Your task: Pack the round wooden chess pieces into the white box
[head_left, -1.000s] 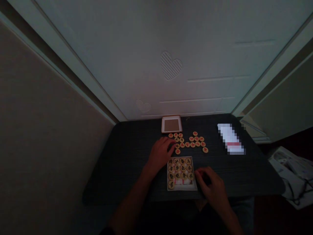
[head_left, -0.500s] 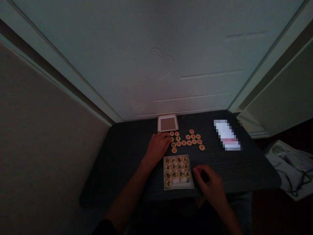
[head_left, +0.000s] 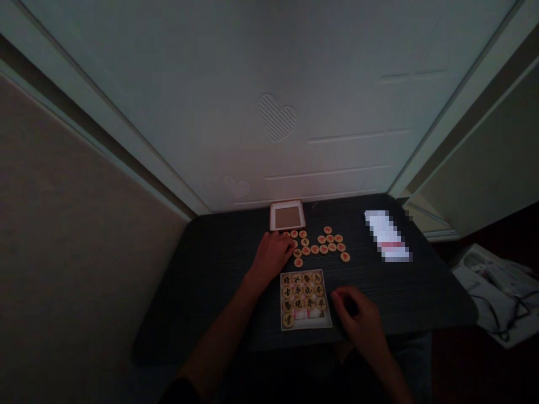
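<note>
My left hand (head_left: 273,253) rests at the left end of a loose cluster of round Chinese chess pieces (head_left: 315,249) with red characters. Its fingers are bent together, the tips on a partly covered piece (head_left: 295,244). Closer to me is a square, shallow white box (head_left: 306,325) holding rows of pieces with black characters (head_left: 298,290); part of its front row shows a white and pink bottom. Just right of the box, my right hand (head_left: 357,314) is closed, thumb and forefinger curled towards each other. Nothing shows in it.
A square lid or tray (head_left: 287,217) with a brown middle lies at the back of the dark table (head_left: 219,264), against a white panel with embossed hearts (head_left: 278,118). A blurred-out bright rectangle (head_left: 387,235) lies at right. Beyond the table's right edge is a white bag (head_left: 497,286).
The whole view has shifted slightly, with the table contents a little lower and further left. Both hands keep nearly the same pose, and no piece has visibly changed place.
</note>
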{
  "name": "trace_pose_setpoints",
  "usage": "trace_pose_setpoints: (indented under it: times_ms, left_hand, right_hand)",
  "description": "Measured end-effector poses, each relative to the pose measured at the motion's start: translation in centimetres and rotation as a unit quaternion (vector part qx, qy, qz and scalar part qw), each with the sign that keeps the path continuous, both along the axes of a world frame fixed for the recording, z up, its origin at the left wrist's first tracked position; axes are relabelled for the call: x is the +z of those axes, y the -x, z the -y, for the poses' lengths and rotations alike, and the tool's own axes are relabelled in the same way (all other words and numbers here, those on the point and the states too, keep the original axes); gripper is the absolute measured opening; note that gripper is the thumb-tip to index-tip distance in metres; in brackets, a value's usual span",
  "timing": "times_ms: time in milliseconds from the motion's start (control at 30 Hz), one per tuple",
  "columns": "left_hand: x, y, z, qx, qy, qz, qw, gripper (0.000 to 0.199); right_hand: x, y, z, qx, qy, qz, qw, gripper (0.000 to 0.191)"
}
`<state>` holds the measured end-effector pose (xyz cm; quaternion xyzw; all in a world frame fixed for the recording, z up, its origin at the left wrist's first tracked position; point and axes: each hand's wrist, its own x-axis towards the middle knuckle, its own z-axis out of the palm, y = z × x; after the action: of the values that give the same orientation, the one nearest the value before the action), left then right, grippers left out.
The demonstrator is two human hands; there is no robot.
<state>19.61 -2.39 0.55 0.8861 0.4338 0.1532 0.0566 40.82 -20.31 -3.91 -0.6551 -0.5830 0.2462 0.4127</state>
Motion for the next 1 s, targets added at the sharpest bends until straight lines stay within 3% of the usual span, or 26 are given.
trace_pose_setpoints:
  times_ms: [300,433,600,767,1000]
  left_hand:
    - [1.6,0.4,0.0,0.011,-0.011,0.019,1.0,0.005]
    - [3.1,1.5,1.0,0.026,0.016,0.125,0.992,0.012]
    - [4.1,2.4,3.9,0.016,0.106,0.269,0.957,0.016]
    - [4.0,2.0,7.3,-0.008,0.195,0.323,0.926,0.018]
    - [3.6,1.3,10.7,-0.012,0.237,0.358,0.903,0.018]
  right_hand:
    - [-0.1,0.1,-0.1,-0.025,-0.006,-0.009,1.0,0.03]
    - [-0.1,0.1,0.0,-0.028,-0.008,-0.008,1.0,0.032]
    - [0.2,0.1,0.1,-0.03,0.003,-0.015,0.999,0.03]
    - [2.2,1.6,-0.6,-0.038,-0.015,-0.028,0.999,0.026]
    - [5.2,4.6,-1.5,0.026,-0.012,-0.159,0.987,0.026]
